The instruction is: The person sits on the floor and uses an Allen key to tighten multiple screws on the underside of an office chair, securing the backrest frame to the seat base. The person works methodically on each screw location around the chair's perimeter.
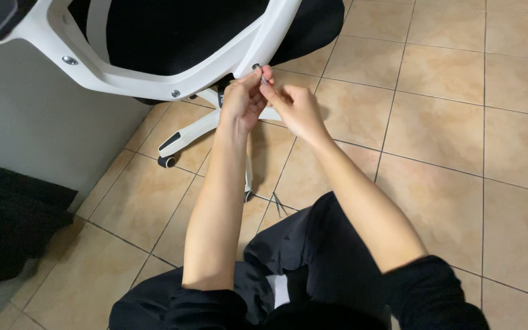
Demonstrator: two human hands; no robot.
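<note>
Head view shows your right hand [297, 110] pinched narrow around a thin metal tool [264, 79], probably a small hex key, with its tip pointing up at a screw [256, 66] in the white chair frame [154, 82]. Your left hand [242, 101] sits just beside the right one, touching it at the fingertips, closed narrow on the same spot; whether it grips the tool's shaft or only steadies it, you cannot tell from here.

Judging by its look, the tool is stiff, light and smooth, so it can roll or slip between your fingers. Hold it close to the tip with one hand and further back with the other, where there is more leverage. The screw itself is small and would drop easily if it came free.

Above and to the left of your hands, the frame curves away with two more screw heads [175, 93] set in it and black mesh [172, 33] filling the opening. The frame is rigid plastic and looks heavy enough to stay put, but it is glossy, so a palm on it may slide.

Below your hands, a white chair leg with a black castor [166, 161] rests on the tiled floor [447, 122]. Something thin and dark [278, 203] lies on the floor near your knee.
</note>
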